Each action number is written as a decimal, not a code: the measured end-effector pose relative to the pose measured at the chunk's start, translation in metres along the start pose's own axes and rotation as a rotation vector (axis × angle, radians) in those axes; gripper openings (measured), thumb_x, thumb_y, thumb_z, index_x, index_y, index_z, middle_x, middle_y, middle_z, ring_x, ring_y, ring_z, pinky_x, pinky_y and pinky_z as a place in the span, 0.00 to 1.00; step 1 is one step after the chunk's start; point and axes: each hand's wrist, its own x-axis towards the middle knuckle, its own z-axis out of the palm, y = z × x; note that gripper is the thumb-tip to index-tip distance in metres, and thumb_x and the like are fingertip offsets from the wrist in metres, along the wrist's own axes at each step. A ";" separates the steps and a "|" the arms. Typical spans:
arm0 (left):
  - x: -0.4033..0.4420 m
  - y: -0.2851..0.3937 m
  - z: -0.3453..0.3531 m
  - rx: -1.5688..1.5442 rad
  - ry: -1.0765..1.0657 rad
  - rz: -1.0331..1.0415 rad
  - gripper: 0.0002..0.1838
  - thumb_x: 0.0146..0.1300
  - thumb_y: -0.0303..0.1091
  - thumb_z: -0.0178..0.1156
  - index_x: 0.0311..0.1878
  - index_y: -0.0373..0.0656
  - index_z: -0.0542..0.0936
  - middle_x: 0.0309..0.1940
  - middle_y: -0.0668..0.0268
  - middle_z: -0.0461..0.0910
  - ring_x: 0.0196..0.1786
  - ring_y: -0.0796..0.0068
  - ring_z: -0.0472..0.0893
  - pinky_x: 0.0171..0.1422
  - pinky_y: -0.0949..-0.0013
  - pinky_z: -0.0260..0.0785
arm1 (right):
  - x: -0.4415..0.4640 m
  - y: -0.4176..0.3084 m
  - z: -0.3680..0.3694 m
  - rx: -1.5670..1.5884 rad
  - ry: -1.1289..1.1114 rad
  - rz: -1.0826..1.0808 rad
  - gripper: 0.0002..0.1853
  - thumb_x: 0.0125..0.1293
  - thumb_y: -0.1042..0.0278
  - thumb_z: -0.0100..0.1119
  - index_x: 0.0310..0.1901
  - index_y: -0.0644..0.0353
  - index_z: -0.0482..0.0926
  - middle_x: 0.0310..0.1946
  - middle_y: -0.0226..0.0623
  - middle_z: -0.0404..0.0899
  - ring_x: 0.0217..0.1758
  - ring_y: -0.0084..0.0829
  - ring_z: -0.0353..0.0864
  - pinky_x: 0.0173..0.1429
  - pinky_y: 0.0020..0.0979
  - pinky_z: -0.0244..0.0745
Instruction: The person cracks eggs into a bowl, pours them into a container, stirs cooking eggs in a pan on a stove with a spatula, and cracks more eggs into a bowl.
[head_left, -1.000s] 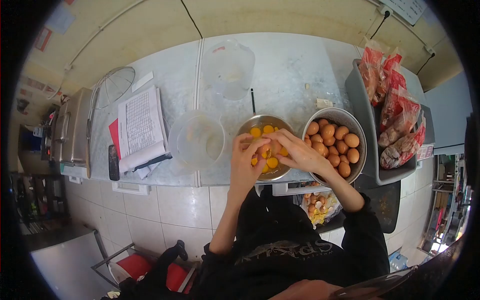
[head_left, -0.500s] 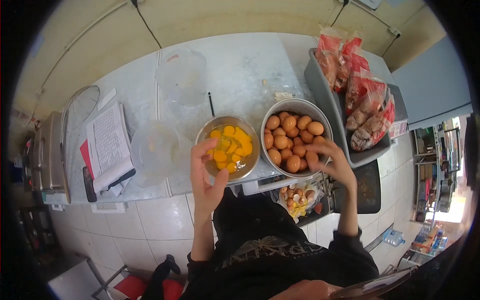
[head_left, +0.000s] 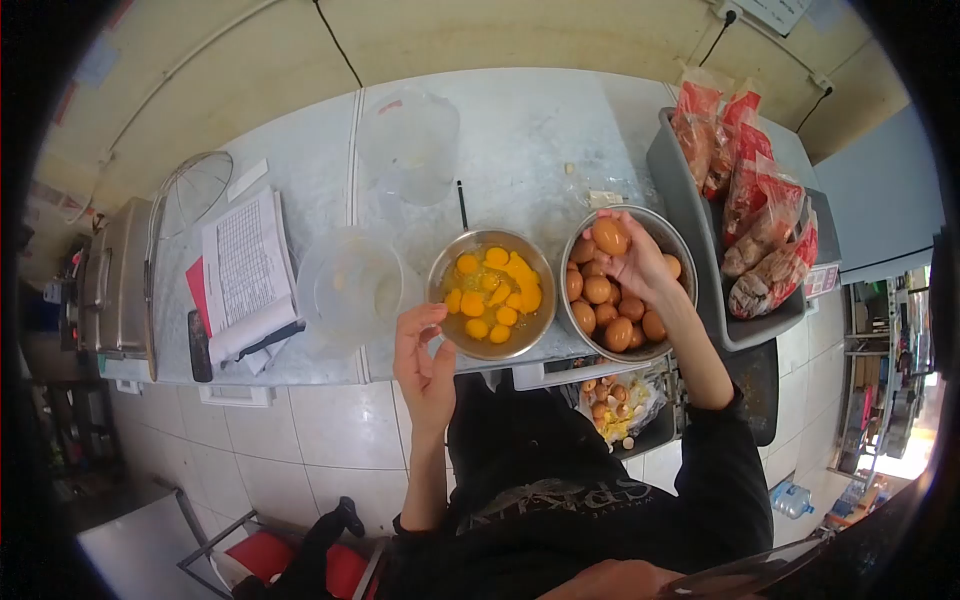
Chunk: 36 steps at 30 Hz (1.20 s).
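Note:
Brown eggs [head_left: 597, 290] fill a round metal pot [head_left: 684, 222] on the counter. Above them my right hand [head_left: 645, 265] grips one egg [head_left: 610, 236], fingers curled round it. To the left stands a steel bowl [head_left: 545, 333] with several cracked eggs in it, yellow yolks [head_left: 480, 303] in clear white. My left hand [head_left: 425, 365] is at that bowl's lower left edge, fingers apart and curved, with nothing in them. Whether it touches the rim I cannot tell.
A grey crate [head_left: 690, 240] of bagged meat [head_left: 750, 220] stands on the right. Clear plastic tubs [head_left: 352, 285], papers [head_left: 245, 250] and a phone [head_left: 200, 345] lie leftward. Below the counter edge, a bin [head_left: 655, 432] holds eggshells. A black pen [head_left: 462, 205] lies behind the bowl.
My right hand has moved up across the pot and now has an egg in its fingers. My left hand stays beside the bowl. The whole view has shifted, with the counter now further right.

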 end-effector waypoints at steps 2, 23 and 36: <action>0.004 -0.001 0.001 0.003 -0.011 -0.003 0.15 0.58 0.22 0.52 0.50 0.40 0.73 0.50 0.65 0.71 0.55 0.75 0.68 0.57 0.72 0.57 | -0.004 0.007 0.021 0.159 -0.054 -0.117 0.13 0.69 0.64 0.49 0.52 0.58 0.68 0.46 0.39 0.73 0.37 0.29 0.73 0.41 0.27 0.69; 0.044 -0.046 0.019 0.237 -0.368 -0.061 0.22 0.49 0.20 0.64 0.50 0.43 0.77 0.48 0.62 0.73 0.38 0.72 0.79 0.43 0.73 0.76 | 0.016 0.037 0.080 -0.741 -0.472 -0.249 0.25 0.60 0.72 0.59 0.59 0.61 0.67 0.47 0.41 0.73 0.52 0.32 0.74 0.53 0.29 0.70; 0.034 0.003 0.014 0.352 -0.375 0.229 0.24 0.47 0.19 0.54 0.52 0.41 0.72 0.55 0.55 0.70 0.58 0.56 0.70 0.64 0.58 0.62 | -0.015 0.031 0.083 -0.812 -0.371 -0.648 0.30 0.43 0.70 0.73 0.52 0.56 0.75 0.44 0.39 0.74 0.50 0.38 0.75 0.53 0.33 0.71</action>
